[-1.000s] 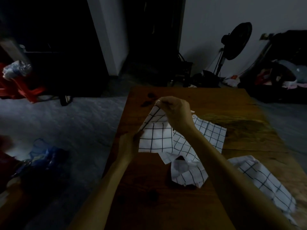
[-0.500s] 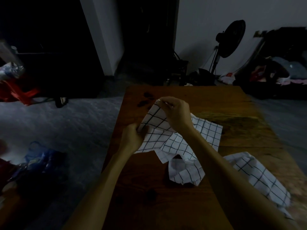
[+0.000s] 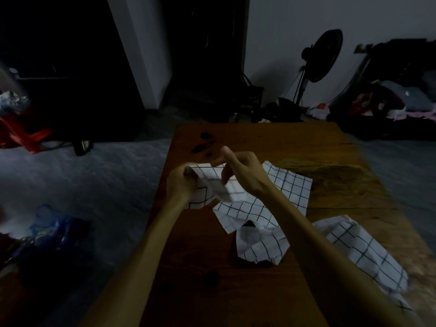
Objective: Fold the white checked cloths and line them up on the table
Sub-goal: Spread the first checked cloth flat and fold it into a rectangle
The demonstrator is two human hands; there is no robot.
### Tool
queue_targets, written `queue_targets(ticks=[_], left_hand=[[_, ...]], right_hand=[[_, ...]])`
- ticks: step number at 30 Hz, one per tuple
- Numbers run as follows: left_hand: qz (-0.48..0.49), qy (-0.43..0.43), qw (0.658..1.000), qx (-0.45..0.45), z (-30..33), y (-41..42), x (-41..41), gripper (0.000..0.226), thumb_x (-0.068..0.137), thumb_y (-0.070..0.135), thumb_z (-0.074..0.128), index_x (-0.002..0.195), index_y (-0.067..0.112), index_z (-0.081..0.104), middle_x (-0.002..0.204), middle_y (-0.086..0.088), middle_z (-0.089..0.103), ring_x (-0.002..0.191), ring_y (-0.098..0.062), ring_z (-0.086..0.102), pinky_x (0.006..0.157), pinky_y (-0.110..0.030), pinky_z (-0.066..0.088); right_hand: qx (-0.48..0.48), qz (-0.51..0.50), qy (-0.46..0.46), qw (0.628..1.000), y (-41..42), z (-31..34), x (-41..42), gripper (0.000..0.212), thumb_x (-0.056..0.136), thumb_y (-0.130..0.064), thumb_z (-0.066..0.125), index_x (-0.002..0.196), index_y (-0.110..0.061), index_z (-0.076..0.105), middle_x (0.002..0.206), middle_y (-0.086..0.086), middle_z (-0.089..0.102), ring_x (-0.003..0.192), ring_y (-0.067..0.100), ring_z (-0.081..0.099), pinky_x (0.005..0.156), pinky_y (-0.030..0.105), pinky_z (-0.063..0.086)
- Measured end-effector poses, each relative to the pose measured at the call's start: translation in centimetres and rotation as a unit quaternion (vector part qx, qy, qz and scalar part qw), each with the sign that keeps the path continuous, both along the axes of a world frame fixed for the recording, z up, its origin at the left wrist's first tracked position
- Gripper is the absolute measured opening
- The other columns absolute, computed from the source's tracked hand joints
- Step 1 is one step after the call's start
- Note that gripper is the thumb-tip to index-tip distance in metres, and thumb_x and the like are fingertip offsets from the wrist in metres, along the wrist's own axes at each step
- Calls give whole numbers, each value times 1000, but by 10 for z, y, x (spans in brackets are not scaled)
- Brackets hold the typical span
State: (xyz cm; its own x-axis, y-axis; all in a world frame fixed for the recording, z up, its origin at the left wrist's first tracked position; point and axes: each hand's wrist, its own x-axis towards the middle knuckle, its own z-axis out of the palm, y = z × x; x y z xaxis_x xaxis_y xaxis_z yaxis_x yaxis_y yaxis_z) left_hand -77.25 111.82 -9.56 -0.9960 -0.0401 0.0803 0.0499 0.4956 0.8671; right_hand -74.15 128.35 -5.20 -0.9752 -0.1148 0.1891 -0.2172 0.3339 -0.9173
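A white checked cloth [image 3: 213,182] is lifted above the left part of the wooden table [image 3: 330,147]. My left hand [image 3: 180,182] grips its left edge with curled fingers. My right hand [image 3: 243,172] pinches its upper edge from above, close beside the left hand. Under my right forearm a second checked cloth [image 3: 292,187] lies spread out. A crumpled one [image 3: 262,246] sits nearer to me. Another checked cloth [image 3: 368,253] lies loose at the table's right edge.
Dark stains [image 3: 203,143] mark the table's far left part. A standing fan [image 3: 323,57] and a heap of clothes [image 3: 391,100] are behind the table. Red stools [image 3: 21,135] and a blue bag [image 3: 44,232] are on the floor to the left.
My left hand has moved up and right with the cloth's edge until it is close to my right hand. The held cloth has bunched into a narrower, doubled shape.
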Motion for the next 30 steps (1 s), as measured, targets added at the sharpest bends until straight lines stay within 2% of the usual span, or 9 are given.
queue_targets(ticks=[2,5,7,9,12,15,20,24,30], left_hand=[[-50,7,998,34,5,0,3,25,95,10,43,94,28,60,91,15,58,89,-6,56,70,-19,42],[-116,2,993,12,10,2,8,24,96,11,42,98,28,58,90,16,58,83,-1,55,66,-16,40],[-137,4,990,19,15,5,11,24,97,11,42,101,28,57,90,16,58,81,4,56,65,-11,39],[-153,13,988,34,18,7,13,24,99,13,40,101,26,60,91,12,62,78,6,57,65,-11,41],[-169,6,984,54,18,5,15,32,101,27,33,87,18,61,81,-5,62,73,-14,58,68,-26,45],[-139,-4,989,59,17,7,16,40,98,46,34,65,25,44,61,5,40,55,-7,39,57,-26,35],[-132,92,987,-10,12,7,9,9,94,31,54,89,35,60,78,13,64,71,1,59,58,-14,44],[-141,99,985,-13,17,9,7,9,94,31,53,94,32,61,86,14,64,81,3,60,67,-17,48],[-138,126,982,7,26,9,6,9,92,24,57,89,29,64,89,18,64,87,6,60,70,-8,47]], right_hand=[[36,-22,2,999,-1,-7,-3,36,99,-38,40,101,-15,67,69,7,65,62,30,62,63,31,53],[174,-33,74,981,-3,-18,-10,24,97,-18,51,117,-13,63,106,6,65,92,16,60,80,29,51],[227,-22,110,967,-4,-25,-14,26,94,-14,55,120,-13,63,116,6,63,102,17,56,85,28,46],[227,-12,118,967,-3,-30,-14,25,95,-15,55,118,-11,63,112,6,65,96,16,57,78,28,46],[220,-16,97,971,0,-30,-13,24,97,-19,50,115,-8,63,107,5,66,87,11,55,69,19,40],[213,-26,85,973,4,-29,-11,22,97,-22,52,111,-11,64,105,1,66,85,7,56,69,17,46],[191,-8,67,979,7,-29,-8,22,95,-31,54,99,-14,67,89,-3,65,76,9,60,64,26,50],[170,-18,92,981,7,-28,-6,23,97,-29,53,91,-11,67,67,-18,50,56,-5,47,51,10,33],[140,-23,91,986,9,-25,-8,19,93,-20,59,103,-9,71,90,-4,67,75,0,59,63,10,44]])
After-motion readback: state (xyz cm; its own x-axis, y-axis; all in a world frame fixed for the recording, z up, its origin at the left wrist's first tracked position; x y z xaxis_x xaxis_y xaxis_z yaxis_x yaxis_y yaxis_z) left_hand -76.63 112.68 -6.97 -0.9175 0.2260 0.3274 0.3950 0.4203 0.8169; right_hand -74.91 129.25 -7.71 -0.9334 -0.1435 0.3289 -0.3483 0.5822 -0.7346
